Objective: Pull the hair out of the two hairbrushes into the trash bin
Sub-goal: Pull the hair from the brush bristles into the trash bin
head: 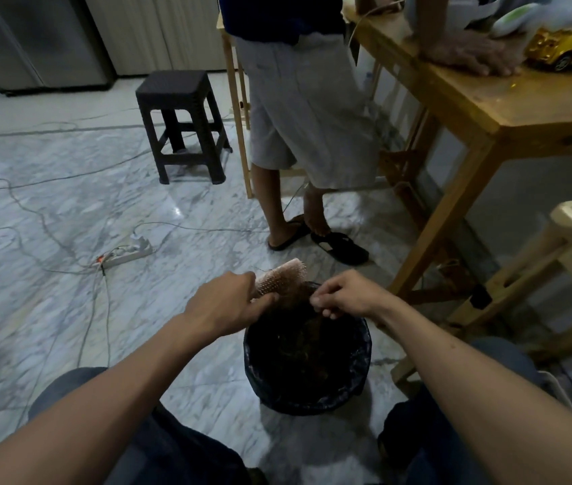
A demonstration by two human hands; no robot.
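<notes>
Bin: black trash bin (361, 348) on the marble floor (49, 309) between the seated person's knees, lined with a dark bag, with dark tangled hair (303, 339) inside.
Brush: pink hairbrush (279, 276) held over the bin's far rim, bristles up.
Left hand: left hand (223, 304) with fingers closed around the hairbrush.
Right hand: right hand (345, 292) with fingertips pinched on a brown clump of hair beside the brush.
Second brush: cannot see it.

Pink hairbrush (279, 274), black trash bin (307, 390), grey-veined marble floor (67, 204), brown hair (291, 297)
</notes>
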